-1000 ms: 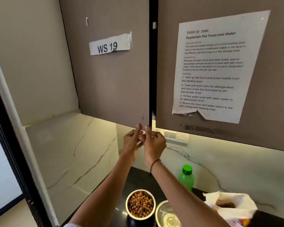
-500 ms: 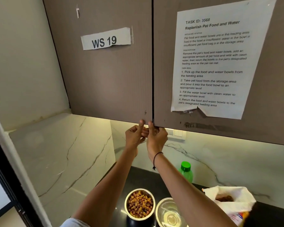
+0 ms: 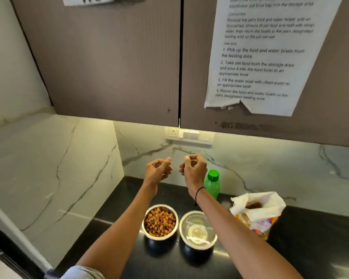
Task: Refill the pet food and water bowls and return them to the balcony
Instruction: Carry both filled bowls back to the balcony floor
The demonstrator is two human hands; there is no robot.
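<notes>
Two steel bowls stand side by side on the black counter (image 3: 310, 248). The left bowl (image 3: 160, 221) is full of brown kibble. The right bowl (image 3: 196, 227) holds clear water. My left hand (image 3: 158, 171) and my right hand (image 3: 193, 168) hover in the air above and behind the bowls, fingers loosely curled, holding nothing. Both hands are well below the bottom edge of the wall cupboard doors (image 3: 119, 67), which are closed. An open pet food bag (image 3: 258, 212) lies to the right of the bowls. A green bottle (image 3: 212, 184) with a green cap stands behind my right wrist.
A marble backsplash (image 3: 270, 174) and a marble side wall (image 3: 48, 168) enclose the counter at back and left. A socket strip (image 3: 189, 135) sits under the cupboards. A task sheet (image 3: 256, 57) is taped to the right door. A dark door frame (image 3: 0, 248) runs at lower left.
Both hands have let go of the cupboard doors' bottom edge and dropped down toward the counter. The doors, ajar a second ago, are now closed. The view has tilted downward.
</notes>
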